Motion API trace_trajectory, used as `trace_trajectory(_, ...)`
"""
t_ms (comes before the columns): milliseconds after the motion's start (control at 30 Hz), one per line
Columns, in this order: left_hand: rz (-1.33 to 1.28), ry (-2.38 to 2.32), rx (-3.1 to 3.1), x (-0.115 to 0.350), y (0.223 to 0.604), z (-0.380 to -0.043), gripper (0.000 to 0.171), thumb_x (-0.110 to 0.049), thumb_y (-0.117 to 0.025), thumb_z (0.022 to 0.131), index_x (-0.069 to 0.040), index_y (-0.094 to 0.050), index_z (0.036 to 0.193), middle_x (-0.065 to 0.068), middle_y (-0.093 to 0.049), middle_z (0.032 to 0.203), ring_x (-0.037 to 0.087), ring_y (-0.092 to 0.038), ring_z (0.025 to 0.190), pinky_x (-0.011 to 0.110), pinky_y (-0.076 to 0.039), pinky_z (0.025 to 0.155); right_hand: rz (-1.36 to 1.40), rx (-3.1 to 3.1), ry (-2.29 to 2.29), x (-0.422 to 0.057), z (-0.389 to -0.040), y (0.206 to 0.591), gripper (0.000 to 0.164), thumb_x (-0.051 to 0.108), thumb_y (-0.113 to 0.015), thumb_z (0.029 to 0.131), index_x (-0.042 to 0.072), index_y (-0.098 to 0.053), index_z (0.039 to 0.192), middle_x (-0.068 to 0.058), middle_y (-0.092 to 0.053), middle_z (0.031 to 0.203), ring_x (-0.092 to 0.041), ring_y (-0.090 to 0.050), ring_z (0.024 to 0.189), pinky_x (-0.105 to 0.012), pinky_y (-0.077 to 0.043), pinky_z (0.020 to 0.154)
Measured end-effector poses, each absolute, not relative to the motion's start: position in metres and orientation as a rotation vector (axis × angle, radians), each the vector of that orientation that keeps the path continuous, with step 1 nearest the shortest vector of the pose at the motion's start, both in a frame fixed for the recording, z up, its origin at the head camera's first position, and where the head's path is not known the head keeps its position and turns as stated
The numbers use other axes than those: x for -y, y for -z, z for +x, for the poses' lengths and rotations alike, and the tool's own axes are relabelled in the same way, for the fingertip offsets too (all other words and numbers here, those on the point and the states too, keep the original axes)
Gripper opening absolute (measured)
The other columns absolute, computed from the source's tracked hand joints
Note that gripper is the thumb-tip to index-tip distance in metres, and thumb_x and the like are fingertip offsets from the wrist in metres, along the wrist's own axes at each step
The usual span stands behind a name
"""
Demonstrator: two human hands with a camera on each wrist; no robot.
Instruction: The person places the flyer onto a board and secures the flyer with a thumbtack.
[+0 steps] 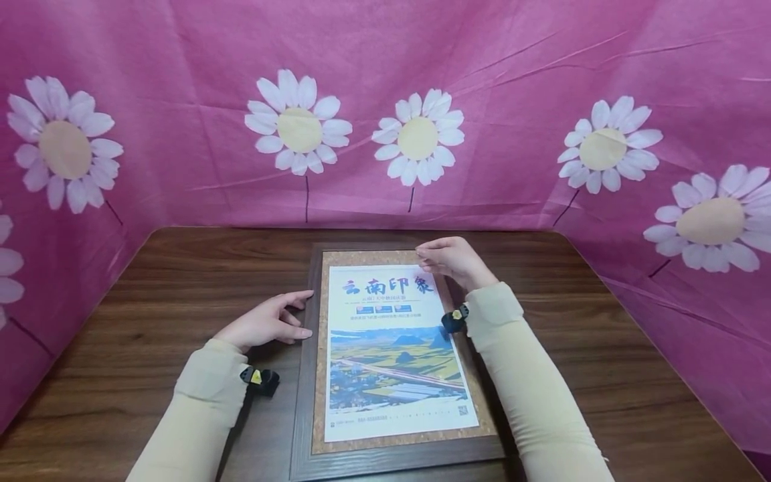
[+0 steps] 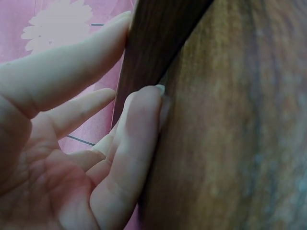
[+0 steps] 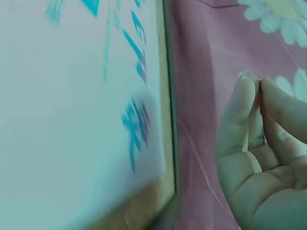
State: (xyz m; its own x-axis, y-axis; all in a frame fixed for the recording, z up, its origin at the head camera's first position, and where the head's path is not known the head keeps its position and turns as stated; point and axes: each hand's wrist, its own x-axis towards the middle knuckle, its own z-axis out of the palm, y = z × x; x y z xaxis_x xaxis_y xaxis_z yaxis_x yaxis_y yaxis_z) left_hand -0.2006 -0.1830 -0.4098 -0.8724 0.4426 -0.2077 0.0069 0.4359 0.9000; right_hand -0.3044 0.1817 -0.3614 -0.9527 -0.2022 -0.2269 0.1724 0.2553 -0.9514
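Note:
A cork board (image 1: 318, 375) with a dark wooden frame (image 1: 306, 395) lies on the table. On the cork is a poster (image 1: 385, 365) with purple-blue Chinese lettering and a landscape picture. My left hand (image 1: 265, 321) rests its fingertips against the frame's left side; in the left wrist view, the fingers touch the frame's side edge (image 2: 148, 43). Over the poster's upper right corner is my right hand (image 1: 454, 261). Its thumb and fingertips (image 3: 245, 88) meet in a pinch in the right wrist view. I cannot tell whether anything tiny sits between them.
The brown wood-grain table (image 1: 150, 335) extends around the board. A pink cloth (image 1: 361, 40) printed with white daisies hangs behind and at both sides. Black wrist bands with small cameras (image 1: 260, 380) sit at both cream sleeves.

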Motion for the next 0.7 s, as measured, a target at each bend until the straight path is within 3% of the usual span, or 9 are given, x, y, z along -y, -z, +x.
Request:
trace_trajectory(133, 0.367, -1.421, -2.277, 0.183, 0.411, -0.201, 0.083, -0.013, -0.075, 0.088, -0.003, -0.029, 0.155, 0.029, -0.036, 0.144, 0.020, -0.060, 0.095, 0.034, -0.059, 0.080, -0.008, -2.236, 1.687, -0.163, -0.309, 0.367, 0.035, 0.011, -0.065, 0.096, -0.008, -0.062, 0.125, -0.022, -0.067, 0.112, -0.010, -0.066, 0.075, -0.026, -0.059, 0.080)
trace_trajectory(367, 0.352, -1.426, -2.270, 0.185, 0.410, -0.203, 0.083, -0.014, -0.076, 0.087, -0.004, -0.029, 0.155, 0.030, -0.035, 0.145, 0.020, -0.060, 0.095, 0.033, -0.059, 0.078, 0.073, -2.214, 1.627, -0.135, -0.314, 0.381, 0.029, 0.011, -0.067, 0.094, -0.005, -0.068, 0.117, -0.003, -0.067, 0.077, -0.009, -0.057, 0.064, -0.020, -0.049, 0.062)
trace_trajectory(700, 0.352, -1.447, -2.241, 0.185, 0.412, -0.205, 0.084, -0.011, -0.076, 0.087, -0.002, -0.028, 0.155, 0.031, -0.034, 0.144, 0.022, -0.059, 0.097, 0.034, -0.060, 0.077, 0.169, -2.118, 1.645, -0.109, -0.318, 0.392, 0.020, 0.002, -0.066, 0.093, -0.010, -0.068, 0.108, -0.004, -0.067, 0.073, -0.008, -0.056, 0.056, -0.017, -0.051, 0.055)
